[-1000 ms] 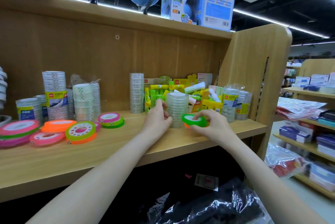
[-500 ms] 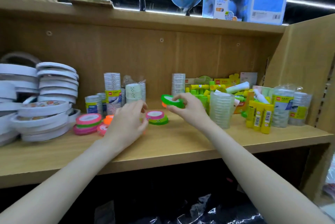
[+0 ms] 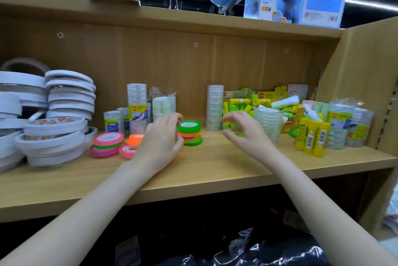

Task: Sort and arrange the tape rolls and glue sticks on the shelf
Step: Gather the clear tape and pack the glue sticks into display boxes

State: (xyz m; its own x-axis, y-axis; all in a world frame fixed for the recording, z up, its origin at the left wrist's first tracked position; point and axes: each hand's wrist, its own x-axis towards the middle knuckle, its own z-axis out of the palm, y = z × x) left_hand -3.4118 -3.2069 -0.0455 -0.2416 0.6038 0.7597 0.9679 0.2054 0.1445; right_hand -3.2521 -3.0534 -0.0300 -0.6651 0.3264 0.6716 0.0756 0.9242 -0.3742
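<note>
A green tape roll (image 3: 189, 126) sits on top of a small stack of orange, pink and green rolls (image 3: 191, 137) at the middle of the wooden shelf (image 3: 215, 164). My left hand (image 3: 160, 139) touches the left side of that stack with curled fingers. Just right of the stack my right hand (image 3: 243, 131) hovers empty, fingers spread and loosely bent. More pink, green and orange rolls (image 3: 107, 144) lie to the left. Clear tape stacks (image 3: 136, 107) stand behind. Yellow glue sticks (image 3: 312, 138) stand at the right, with more in a box (image 3: 256, 104).
Piles of white double-sided tape rolls (image 3: 53, 119) fill the shelf's left end. Wrapped clear tape packs (image 3: 342, 123) stand by the right side panel (image 3: 370, 84). Globes and boxes sit on the top shelf (image 3: 193, 20). Dark plastic bags (image 3: 237, 250) lie below.
My right hand carried the green roll leftwards, set it on the coloured stack and let go. My left hand moved to the stack's side. The view shifted left.
</note>
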